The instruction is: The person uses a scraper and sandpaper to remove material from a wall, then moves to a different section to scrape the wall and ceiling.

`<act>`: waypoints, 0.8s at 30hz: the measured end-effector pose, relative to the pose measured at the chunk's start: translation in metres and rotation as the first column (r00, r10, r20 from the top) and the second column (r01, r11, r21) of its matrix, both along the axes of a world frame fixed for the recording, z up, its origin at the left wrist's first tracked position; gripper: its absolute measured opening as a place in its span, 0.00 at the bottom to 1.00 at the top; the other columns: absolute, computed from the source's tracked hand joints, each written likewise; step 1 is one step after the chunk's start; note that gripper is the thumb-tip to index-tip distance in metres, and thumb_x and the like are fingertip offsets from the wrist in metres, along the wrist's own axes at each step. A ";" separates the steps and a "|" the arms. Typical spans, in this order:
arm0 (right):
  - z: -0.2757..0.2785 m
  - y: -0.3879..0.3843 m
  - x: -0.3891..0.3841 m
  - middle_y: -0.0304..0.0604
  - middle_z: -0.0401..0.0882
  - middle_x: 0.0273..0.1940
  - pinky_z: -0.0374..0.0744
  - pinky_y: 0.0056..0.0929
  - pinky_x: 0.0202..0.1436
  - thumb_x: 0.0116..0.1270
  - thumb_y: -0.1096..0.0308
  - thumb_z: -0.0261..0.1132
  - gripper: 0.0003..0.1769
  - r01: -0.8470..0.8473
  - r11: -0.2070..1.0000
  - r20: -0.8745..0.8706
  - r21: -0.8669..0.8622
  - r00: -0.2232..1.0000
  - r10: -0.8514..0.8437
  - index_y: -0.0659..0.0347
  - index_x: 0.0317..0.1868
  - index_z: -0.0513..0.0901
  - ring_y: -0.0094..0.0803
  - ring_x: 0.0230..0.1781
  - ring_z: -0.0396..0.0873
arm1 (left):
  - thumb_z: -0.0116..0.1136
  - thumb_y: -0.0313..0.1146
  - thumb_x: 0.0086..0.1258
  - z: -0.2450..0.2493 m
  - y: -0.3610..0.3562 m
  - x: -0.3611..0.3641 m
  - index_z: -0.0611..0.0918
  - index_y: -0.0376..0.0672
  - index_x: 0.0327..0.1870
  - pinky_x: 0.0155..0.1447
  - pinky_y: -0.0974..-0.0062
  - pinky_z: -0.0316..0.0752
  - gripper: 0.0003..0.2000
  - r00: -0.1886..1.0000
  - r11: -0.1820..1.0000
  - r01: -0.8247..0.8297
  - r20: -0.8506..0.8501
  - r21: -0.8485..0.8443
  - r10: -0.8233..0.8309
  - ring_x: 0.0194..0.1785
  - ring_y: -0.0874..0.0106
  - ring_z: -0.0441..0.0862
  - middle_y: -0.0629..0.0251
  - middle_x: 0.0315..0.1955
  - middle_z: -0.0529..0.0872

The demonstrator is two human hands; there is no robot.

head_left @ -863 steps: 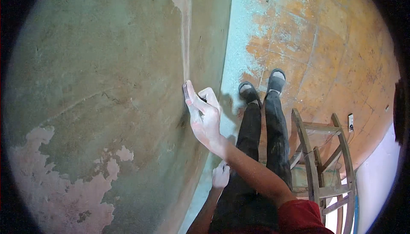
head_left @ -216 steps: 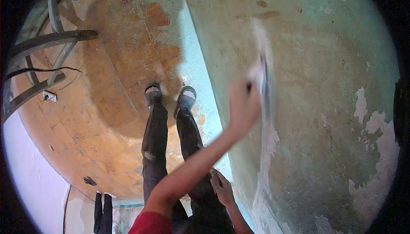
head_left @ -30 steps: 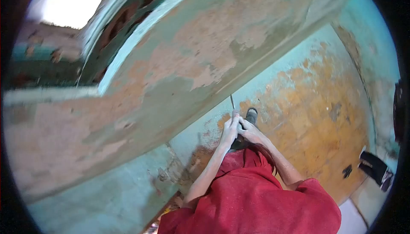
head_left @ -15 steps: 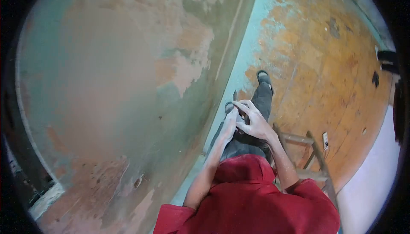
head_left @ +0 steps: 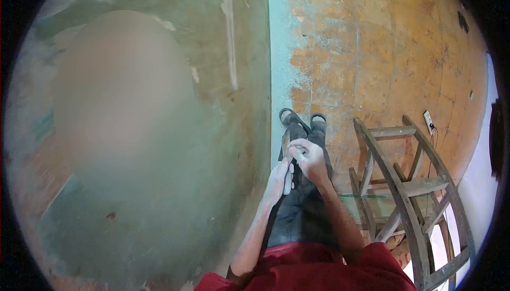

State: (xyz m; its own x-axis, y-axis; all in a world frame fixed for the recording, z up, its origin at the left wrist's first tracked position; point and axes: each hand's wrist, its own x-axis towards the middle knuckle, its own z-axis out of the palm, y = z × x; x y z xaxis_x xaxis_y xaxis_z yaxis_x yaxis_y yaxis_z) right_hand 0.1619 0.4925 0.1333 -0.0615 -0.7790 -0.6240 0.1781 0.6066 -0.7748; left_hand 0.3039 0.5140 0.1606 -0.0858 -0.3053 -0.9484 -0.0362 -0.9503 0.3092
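My left hand (head_left: pixel 277 180), coated in white dust, is closed in front of my thighs around the lower end of a thin, flat blade-like tool (head_left: pixel 286 143). The narrow tool sticks up past the fingers, pointing away from me. My right hand (head_left: pixel 309 159), just as dusty, is curled beside it, with thumb and fingertips drawn together right at the tool and the left fingers. What lies inside the right fingers is hidden.
A patchy green wall (head_left: pixel 212 200) rises close on my left. Turquoise paint borders the worn orange floor (head_left: pixel 372 62) by my sandalled feet (head_left: pixel 297 118). On the right stands a wooden ladder (head_left: pixel 406 200), with a white power strip (head_left: pixel 428 122) and its cord beyond it.
My view has turned, bringing more of the ladder in. My feet are now side by side instead of in stride. Both hands stay together, with the right fingers more curled.
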 end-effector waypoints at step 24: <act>-0.143 -0.294 0.110 0.55 0.84 0.36 0.78 0.35 0.42 0.66 0.66 0.63 0.15 0.438 0.675 -0.041 -0.594 0.821 -0.569 0.67 0.47 0.84 0.42 0.36 0.82 | 0.42 0.48 0.79 -0.142 0.117 0.056 0.75 0.46 0.30 0.24 0.80 0.60 0.19 0.972 0.981 -0.084 0.230 0.175 0.042 0.19 0.81 0.63 0.75 0.18 0.66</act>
